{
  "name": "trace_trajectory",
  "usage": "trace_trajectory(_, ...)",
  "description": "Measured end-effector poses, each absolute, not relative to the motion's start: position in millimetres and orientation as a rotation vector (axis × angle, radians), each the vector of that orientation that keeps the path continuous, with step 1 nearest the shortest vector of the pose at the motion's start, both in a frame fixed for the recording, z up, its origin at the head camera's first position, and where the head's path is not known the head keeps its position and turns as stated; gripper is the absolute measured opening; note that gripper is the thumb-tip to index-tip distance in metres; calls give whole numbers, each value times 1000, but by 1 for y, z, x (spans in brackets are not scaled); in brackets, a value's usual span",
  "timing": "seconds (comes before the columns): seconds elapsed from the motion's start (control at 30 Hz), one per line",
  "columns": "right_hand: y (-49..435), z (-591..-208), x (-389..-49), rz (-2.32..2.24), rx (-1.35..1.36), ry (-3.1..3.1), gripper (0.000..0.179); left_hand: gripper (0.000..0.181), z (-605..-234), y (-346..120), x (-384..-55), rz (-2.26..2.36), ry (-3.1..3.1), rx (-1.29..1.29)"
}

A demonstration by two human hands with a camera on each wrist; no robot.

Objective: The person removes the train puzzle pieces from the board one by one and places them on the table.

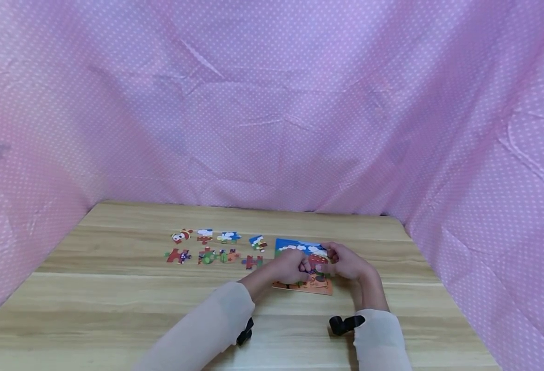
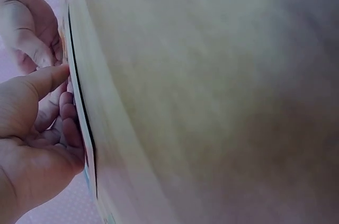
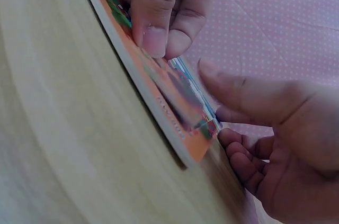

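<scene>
A puzzle board [image 1: 302,289] with a blue sky and an orange lower border lies flat on the table, with fitted pieces on it. My left hand [image 1: 292,266] rests over the board's middle, thumb and fingertips [image 3: 154,41] touching its surface; no loose piece shows between them. At the right edge is my right hand [image 1: 349,262]. Its thumb [image 3: 233,89] is raised apart from its fingers, which lie loosely bent beside the board's edge. In the left wrist view the board [image 2: 79,102] appears edge-on, and the left hand [image 2: 32,128] partly hides the fingertips.
Several loose puzzle pieces lie left of the board in two rough rows, among them a face piece [image 1: 179,237], a cloud piece [image 1: 228,237] and a red piece [image 1: 251,262]. Pink dotted cloth [image 1: 272,129] hangs round the wooden table [image 1: 114,288].
</scene>
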State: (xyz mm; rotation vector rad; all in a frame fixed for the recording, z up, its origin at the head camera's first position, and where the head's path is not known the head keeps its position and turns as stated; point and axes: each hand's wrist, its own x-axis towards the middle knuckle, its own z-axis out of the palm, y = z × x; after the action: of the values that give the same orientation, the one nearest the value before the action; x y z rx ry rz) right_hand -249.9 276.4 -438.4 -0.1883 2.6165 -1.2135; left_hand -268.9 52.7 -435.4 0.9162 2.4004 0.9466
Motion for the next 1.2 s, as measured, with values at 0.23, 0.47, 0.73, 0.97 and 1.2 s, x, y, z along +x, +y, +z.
trace_trajectory(0.23,275,-437,-249,-1242,-184,2608,52,4,-435,48,-270,910,2402,963)
trace_trajectory(0.47,273,-435,-248,-1237,-136,2613,51,6,-434,39,-275,897,2414,1041)
trace_trajectory(0.73,272,-434,-249,-1224,-114,2615,51,5,-432,15,-278,906,2423,1044)
trace_trajectory(0.97,272,-434,-246,-1214,-90,2619,54,3,-424,-17,-278,906,2386,1063)
trace_trajectory(1.2,274,-436,-246,-1223,-78,2617,54,7,-420,-74,-271,916,2423,1129)
